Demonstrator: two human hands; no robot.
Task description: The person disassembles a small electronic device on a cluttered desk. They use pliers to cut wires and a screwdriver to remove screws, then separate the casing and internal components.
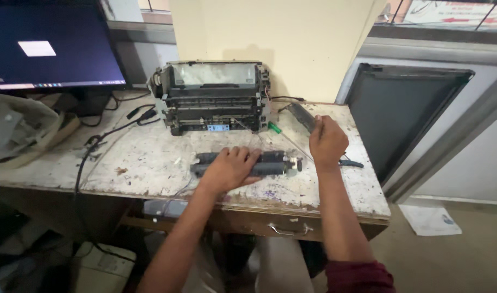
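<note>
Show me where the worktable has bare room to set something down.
Bare top lies on the table between the black cables and the roller unit under the left hand. It is crowded around the opened printer and the right hand.

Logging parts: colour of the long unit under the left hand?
Black long unit, with a pale end cap; head view.

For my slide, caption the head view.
Left hand presses a long black roller unit on a worn white table; right hand is raised beside it, before an opened printer.
</note>
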